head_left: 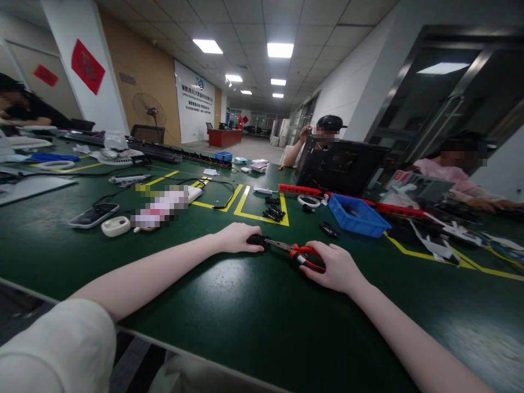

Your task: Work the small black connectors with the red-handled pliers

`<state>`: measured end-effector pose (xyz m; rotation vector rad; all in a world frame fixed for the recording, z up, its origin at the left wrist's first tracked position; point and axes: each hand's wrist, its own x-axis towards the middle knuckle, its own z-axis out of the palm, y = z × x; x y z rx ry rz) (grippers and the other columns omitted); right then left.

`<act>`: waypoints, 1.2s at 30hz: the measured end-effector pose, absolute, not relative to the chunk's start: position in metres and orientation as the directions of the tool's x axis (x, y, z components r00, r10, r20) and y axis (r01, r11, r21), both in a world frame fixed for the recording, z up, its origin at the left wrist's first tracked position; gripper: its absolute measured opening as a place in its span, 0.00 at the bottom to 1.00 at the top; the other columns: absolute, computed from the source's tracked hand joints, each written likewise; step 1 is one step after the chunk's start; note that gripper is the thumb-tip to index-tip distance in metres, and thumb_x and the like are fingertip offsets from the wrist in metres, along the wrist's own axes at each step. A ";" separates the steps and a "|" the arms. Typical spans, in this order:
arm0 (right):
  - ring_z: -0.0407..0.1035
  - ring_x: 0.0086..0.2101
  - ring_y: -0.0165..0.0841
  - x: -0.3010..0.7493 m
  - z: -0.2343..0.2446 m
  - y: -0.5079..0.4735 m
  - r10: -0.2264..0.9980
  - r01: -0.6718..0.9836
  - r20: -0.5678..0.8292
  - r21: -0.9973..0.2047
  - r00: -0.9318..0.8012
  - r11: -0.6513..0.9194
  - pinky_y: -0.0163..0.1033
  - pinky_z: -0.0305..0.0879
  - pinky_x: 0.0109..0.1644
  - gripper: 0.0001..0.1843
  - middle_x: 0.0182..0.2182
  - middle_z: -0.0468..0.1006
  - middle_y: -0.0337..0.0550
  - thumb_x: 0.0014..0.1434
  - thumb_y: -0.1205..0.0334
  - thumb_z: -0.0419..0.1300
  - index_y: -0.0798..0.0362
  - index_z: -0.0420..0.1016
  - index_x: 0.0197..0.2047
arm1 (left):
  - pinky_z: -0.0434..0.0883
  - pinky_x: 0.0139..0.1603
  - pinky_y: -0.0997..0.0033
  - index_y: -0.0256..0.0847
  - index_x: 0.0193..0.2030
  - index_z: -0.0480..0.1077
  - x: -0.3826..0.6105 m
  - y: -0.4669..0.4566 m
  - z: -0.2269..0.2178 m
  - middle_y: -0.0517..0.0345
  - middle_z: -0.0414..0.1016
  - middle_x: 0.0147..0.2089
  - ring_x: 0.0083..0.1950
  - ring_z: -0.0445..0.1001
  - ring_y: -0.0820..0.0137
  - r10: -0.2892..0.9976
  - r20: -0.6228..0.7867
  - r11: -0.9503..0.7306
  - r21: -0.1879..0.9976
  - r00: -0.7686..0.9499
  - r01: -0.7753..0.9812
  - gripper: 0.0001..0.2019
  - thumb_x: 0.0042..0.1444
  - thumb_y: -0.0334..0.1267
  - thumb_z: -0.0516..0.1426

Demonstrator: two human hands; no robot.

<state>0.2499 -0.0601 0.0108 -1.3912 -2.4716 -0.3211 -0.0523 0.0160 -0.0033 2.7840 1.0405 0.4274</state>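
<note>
My right hand [333, 266] is closed around the red handles of a pair of pliers [301, 254] resting low over the green table [254, 316]. The plier jaws point left toward a small black part [257, 239], which my left hand [237, 238] holds with curled fingers. Both forearms lie on the table. A small pile of similar black parts [273, 212] sits farther back inside a yellow-taped box.
A blue bin [358, 216] stands right of centre behind the hands. A phone [93, 214], a white oval case [115, 226] and cables lie to the left. A black monitor [341, 166] and other people sit at the far and right sides.
</note>
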 end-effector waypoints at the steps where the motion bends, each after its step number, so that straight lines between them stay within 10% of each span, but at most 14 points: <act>1: 0.71 0.31 0.38 0.250 0.011 -0.060 0.799 0.860 0.345 0.051 -0.492 0.507 0.42 0.65 0.35 0.26 0.39 0.80 0.48 0.55 0.43 0.59 0.53 0.71 0.50 | 0.64 0.33 0.72 0.43 0.47 0.69 -0.052 0.016 -0.004 0.55 0.77 0.40 0.39 0.76 0.62 0.657 0.215 -0.754 0.224 0.723 0.618 0.19 0.59 0.56 0.56; 36: 0.72 0.34 0.38 0.244 0.012 -0.063 0.835 0.891 0.338 0.023 -0.435 0.454 0.42 0.66 0.37 0.25 0.46 0.78 0.49 0.52 0.52 0.61 0.52 0.68 0.52 | 0.61 0.31 0.71 0.41 0.43 0.66 -0.054 0.017 -0.001 0.54 0.76 0.37 0.36 0.75 0.62 0.634 0.210 -0.773 0.185 0.744 0.607 0.20 0.65 0.57 0.48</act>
